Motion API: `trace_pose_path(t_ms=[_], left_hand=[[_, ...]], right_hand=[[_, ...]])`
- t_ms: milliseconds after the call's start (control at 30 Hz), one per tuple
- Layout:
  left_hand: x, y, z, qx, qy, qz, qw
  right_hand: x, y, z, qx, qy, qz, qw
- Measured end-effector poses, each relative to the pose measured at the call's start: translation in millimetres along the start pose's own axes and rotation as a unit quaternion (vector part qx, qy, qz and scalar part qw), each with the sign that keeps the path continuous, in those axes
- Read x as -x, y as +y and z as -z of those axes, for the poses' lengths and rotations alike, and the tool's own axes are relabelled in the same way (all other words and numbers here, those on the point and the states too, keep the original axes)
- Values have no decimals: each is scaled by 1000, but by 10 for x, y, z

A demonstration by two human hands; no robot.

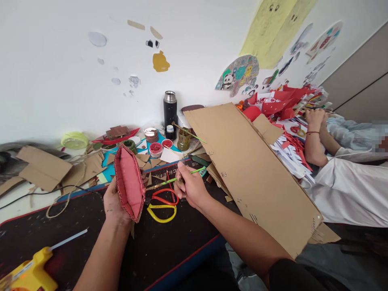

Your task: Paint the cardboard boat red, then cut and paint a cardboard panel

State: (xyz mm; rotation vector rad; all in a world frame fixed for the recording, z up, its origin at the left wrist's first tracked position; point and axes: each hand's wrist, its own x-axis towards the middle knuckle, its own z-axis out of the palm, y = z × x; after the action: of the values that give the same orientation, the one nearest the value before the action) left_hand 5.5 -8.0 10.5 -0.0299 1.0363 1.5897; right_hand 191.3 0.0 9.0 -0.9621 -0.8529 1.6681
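Yellow glue gun lies at the near left corner of the desk, on the black mat w/ red edging. Person's left hand is closed round the back of a red-painted cardboard boat shape, holding it upright over the mat's middle, painted inside facing the camera. Right hand pinches a green-handled paintbrush, its tip touching the boat's right edge. Just below the brush, on the mat, lie two pairs of scissors, one red-handled & one yellow-handled. Toward the desk's far edge, by the wall: black thermos flask, open pot of red paint, jar w/ brushes in it, yellow-green bowl far left. Cardboard scraps spread along the left side. A large cardboard sheet leans across the desk's right edge. Beyond it, another person in white rests w/ an arm among red paper cuttings at the far right corner.
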Motion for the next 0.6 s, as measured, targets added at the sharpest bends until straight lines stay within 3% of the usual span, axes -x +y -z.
trace_pose_path(t_ms=[333,600], left_hand=[[-3,14,-19,28,-1,10,1000],[-62,-9,16,26,-11,7,1000]], right_hand=[[152,122,13,4,-60,-53,997],[114,83,49,-6,-33,-16,999]])
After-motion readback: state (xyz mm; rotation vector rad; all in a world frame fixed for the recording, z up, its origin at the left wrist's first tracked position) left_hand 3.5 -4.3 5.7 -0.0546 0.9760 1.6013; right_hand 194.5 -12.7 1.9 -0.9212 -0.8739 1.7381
